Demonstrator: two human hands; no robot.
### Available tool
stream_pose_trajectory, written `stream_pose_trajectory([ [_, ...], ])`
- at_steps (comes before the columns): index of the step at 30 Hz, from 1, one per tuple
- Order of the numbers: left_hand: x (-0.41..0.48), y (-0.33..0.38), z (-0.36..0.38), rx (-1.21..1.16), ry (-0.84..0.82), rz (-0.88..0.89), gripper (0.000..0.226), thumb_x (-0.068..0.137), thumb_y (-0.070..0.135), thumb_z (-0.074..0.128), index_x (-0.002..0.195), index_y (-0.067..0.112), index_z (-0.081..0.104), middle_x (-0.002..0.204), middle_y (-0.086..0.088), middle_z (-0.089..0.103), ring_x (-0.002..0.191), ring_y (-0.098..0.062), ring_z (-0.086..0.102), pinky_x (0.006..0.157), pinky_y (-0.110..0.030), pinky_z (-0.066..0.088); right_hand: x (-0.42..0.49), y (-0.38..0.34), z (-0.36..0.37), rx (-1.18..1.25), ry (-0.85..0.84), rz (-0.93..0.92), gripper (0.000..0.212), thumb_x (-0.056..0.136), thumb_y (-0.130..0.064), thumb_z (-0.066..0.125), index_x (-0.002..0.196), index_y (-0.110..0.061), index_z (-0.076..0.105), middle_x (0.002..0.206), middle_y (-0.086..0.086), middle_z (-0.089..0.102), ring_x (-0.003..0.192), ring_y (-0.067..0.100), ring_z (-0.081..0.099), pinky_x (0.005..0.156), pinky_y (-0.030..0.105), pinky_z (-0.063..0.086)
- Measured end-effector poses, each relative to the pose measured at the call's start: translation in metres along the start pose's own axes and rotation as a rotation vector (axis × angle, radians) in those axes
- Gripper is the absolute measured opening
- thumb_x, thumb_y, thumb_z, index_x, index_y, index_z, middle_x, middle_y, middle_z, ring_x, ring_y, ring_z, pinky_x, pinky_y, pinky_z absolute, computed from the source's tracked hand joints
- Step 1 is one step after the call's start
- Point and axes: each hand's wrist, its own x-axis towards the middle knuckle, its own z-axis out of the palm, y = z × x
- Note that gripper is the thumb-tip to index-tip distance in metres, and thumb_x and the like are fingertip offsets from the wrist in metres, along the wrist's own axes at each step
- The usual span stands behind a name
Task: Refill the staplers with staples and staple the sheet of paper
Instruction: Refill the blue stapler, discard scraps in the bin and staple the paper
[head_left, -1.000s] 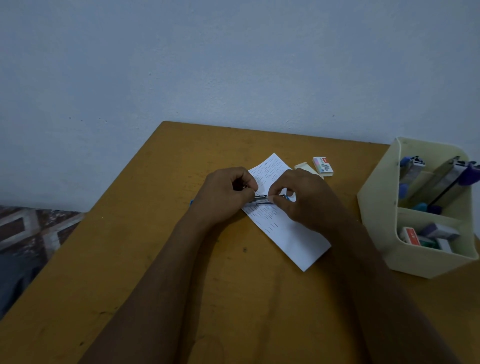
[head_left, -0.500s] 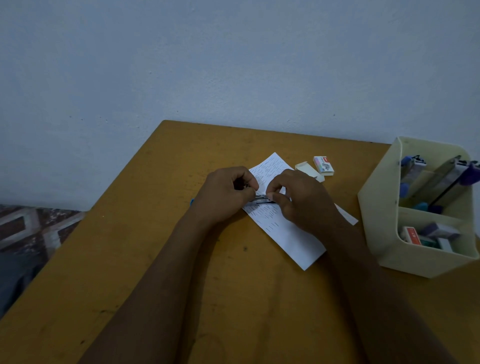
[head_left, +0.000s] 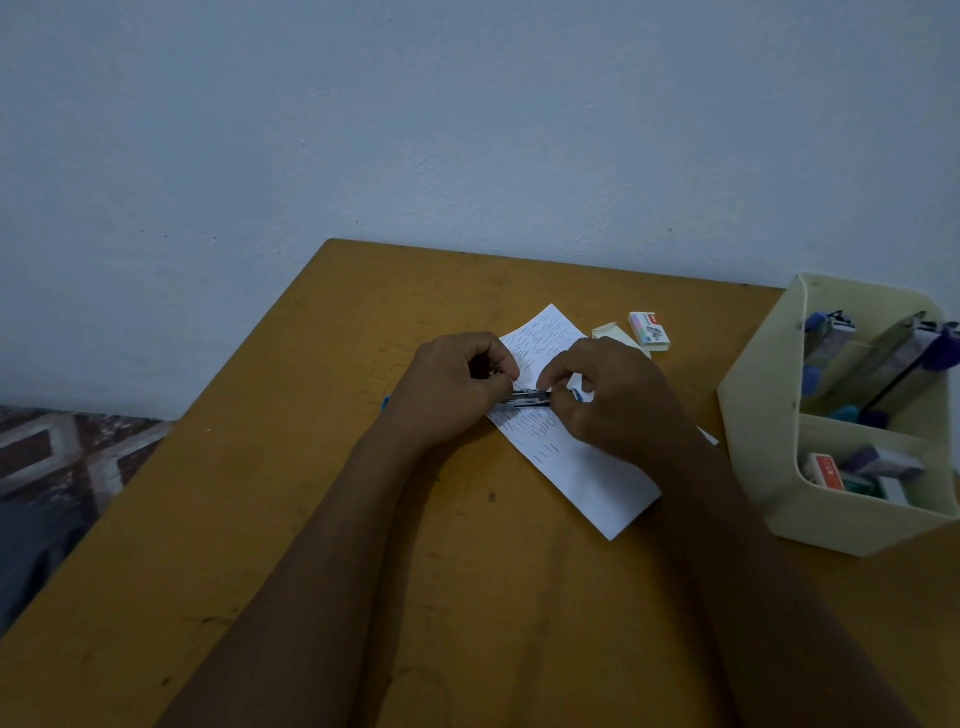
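A small blue stapler (head_left: 530, 397) with its metal staple channel showing is held over a white printed sheet of paper (head_left: 576, 467) on the wooden table (head_left: 322, 519). My left hand (head_left: 452, 389) grips the stapler's left end. My right hand (head_left: 613, 400) pinches the channel from the right with thumb and forefinger; whether staples are between those fingers is hidden. An open staple box (head_left: 649, 328) and its pale tray (head_left: 610, 332) lie just beyond the paper.
A cream plastic organiser (head_left: 758, 467) stands at the right, holding more staplers (head_left: 883, 358) in its back section and several small staple boxes (head_left: 852, 470) in its front section. The table's left edge drops to a patterned floor (head_left: 67, 457). A wall rises behind.
My right hand has shifted slightly left along the stapler, its fingers closing on the metal channel. The left hand and the paper have stayed in place.
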Motion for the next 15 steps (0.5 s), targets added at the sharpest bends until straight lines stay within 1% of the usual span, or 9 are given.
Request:
stream_pose_trajectory([
  [2,0.0001,-0.0008,0.0004,0.010,0.000,-0.005,0.010,0.084,0.010,0.064,0.084,0.018,0.070,0.082,0.012,0.065,0.071,-0.004,0.057,0.056,-0.006,0.040,-0.0001,-0.0004,-0.0006,0.014,-0.023,-0.011,0.013,0.071,-0.016,0.061,0.078,-0.012,0.072,0.075,0.003,0.068,0.065,0.011,0.051,0.058,0.018,0.040],
  [5,0.0000,-0.0016,0.0003,0.009,0.002,0.003,0.010,0.084,0.010,0.064,0.084,0.018,0.070,0.083,0.011,0.066,0.073,-0.005,0.058,0.057,-0.007,0.042,0.0008,-0.0021,-0.0028,0.063,-0.051,-0.020,0.012,0.070,-0.015,0.061,0.076,-0.011,0.070,0.074,0.003,0.068,0.065,0.007,0.046,0.058,0.014,0.036],
  [8,0.0002,-0.0018,0.0002,0.002,0.001,0.003,0.010,0.084,0.009,0.064,0.085,0.017,0.070,0.083,0.009,0.067,0.071,-0.003,0.057,0.056,-0.007,0.042,0.0012,-0.0012,-0.0038,0.092,-0.084,-0.019,0.011,0.070,-0.017,0.063,0.076,-0.012,0.070,0.076,0.002,0.068,0.065,0.005,0.045,0.060,0.012,0.035],
  [12,0.0005,-0.0024,0.0001,0.007,0.002,0.006,0.010,0.084,0.010,0.064,0.084,0.017,0.070,0.083,0.009,0.067,0.071,-0.003,0.058,0.056,-0.007,0.042,0.0011,0.0024,-0.0017,0.099,-0.092,-0.023,0.011,0.071,-0.018,0.065,0.078,-0.012,0.070,0.075,0.001,0.068,0.066,0.005,0.047,0.060,0.015,0.037],
  [15,0.0005,-0.0025,0.0005,0.006,0.002,0.008,0.011,0.083,0.009,0.064,0.083,0.018,0.070,0.080,0.011,0.066,0.070,0.002,0.056,0.055,-0.008,0.042,0.0008,0.0029,-0.0006,0.076,-0.089,-0.025,0.013,0.071,-0.020,0.066,0.079,-0.012,0.070,0.075,0.001,0.068,0.067,0.007,0.048,0.061,0.016,0.036],
])
